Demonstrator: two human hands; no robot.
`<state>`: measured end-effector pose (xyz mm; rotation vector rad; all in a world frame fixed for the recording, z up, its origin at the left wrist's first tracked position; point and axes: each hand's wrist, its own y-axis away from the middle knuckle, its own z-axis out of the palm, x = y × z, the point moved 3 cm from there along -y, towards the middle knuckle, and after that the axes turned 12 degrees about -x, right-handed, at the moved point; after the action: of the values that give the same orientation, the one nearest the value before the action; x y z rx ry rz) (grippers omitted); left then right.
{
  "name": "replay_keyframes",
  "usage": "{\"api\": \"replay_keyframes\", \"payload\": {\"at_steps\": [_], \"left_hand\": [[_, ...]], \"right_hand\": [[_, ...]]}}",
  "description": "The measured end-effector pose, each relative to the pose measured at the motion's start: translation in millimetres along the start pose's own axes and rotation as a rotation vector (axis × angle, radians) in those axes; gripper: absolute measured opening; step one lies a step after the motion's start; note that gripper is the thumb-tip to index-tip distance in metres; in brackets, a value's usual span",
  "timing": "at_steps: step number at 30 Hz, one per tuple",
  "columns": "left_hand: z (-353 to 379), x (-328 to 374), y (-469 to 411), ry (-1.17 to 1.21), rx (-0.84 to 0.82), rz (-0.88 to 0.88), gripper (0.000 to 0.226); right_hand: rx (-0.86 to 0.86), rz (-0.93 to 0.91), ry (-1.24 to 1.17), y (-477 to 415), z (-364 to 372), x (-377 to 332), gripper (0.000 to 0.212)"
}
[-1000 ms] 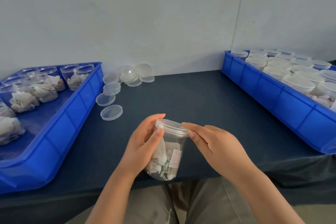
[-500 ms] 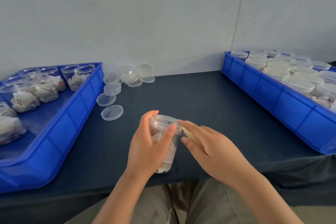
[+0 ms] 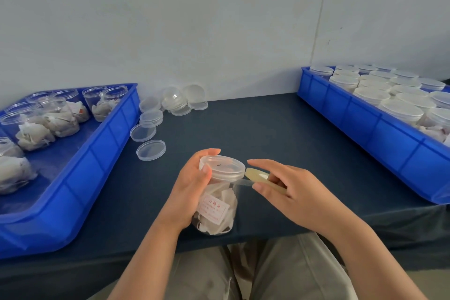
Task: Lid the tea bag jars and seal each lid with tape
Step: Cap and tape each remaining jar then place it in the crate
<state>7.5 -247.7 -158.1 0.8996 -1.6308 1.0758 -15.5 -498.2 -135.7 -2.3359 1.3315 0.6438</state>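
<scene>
Two bare hands work one tea bag jar (image 3: 216, 207) over near edge of dark table (image 3: 255, 134). Left hand (image 3: 192, 192) wraps jar's side, thumb against rim of clear lid (image 3: 222, 168) sitting on jar. Right hand (image 3: 297, 195), just right of jar, pinches yellowish tape roll (image 3: 260, 178); clear strip runs from roll to jar just below lid. Loose lids (image 3: 151, 150) lie beyond jar, to left. Blue tray of open jars (image 3: 80, 178) farther left; blue tray of lidded jars (image 3: 379, 134) well right.

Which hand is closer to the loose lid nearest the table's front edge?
Left. The left hand grips the jar near that lid; the right hand, holding tape, is beyond the jar.
</scene>
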Motion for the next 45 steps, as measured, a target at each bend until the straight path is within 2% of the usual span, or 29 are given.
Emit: {"api": "replay_keyframes", "payload": {"at_steps": [4, 8, 10, 14, 16, 18, 21, 25, 28, 31, 34, 37, 39, 41, 45], "left_hand": [[3, -12, -4, 0.084, -0.092, -0.025, 0.067], [10, -11, -7, 0.073, -0.147, -0.060, 0.073], [11, -7, -6, 0.012, -0.099, -0.030, 0.074], [9, 5, 3, -0.126, 0.176, 0.053, 0.040], [19, 15, 9, -0.225, 0.171, 0.058, 0.031], [32, 17, 12, -0.268, 0.144, 0.028, 0.037], [43, 16, 12, -0.359, 0.240, 0.041, 0.065], [34, 16, 4, -0.350, 0.311, 0.019, 0.056], [23, 15, 0, -0.329, 0.273, -0.002, 0.049], [14, 13, 0, -0.304, 0.219, -0.005, 0.052], [7, 15, -2, -0.284, 0.149, -0.018, 0.055], [5, 18, -8, -0.260, 0.029, -0.029, 0.045], [5, 17, -10, -0.222, -0.039, -0.034, 0.048], [5, 15, -10, -0.154, -0.078, -0.034, 0.056], [3, 11, -11, 0.004, -0.153, -0.031, 0.058]], "right_hand": [[0.012, -0.013, -0.017, 0, 2, -2, 0.052], [0.024, -0.013, 0.012, 3, 4, -8, 0.044], [0.052, 0.001, 0.025, 5, 4, -10, 0.043], [0.125, 0.054, 0.094, 6, 1, -18, 0.054], [0.158, 0.085, 0.129, 7, 2, -23, 0.053], [0.175, 0.100, 0.136, 7, 7, -27, 0.049], [0.174, 0.096, 0.139, 7, 13, -35, 0.051], [0.113, 0.052, 0.102, 4, 13, -29, 0.055], [0.004, 0.078, -0.026, 2, 9, -13, 0.061], [-0.028, 0.073, -0.035, 2, 8, -10, 0.057], [0.005, 0.029, 0.000, 2, 5, -10, 0.051], [0.067, 0.006, 0.103, 4, -4, -11, 0.056], [0.069, 0.018, 0.125, 4, -6, -11, 0.057], [0.050, 0.008, 0.056, 2, -3, -10, 0.053], [0.000, 0.026, -0.059, -1, 5, -8, 0.051]]}}
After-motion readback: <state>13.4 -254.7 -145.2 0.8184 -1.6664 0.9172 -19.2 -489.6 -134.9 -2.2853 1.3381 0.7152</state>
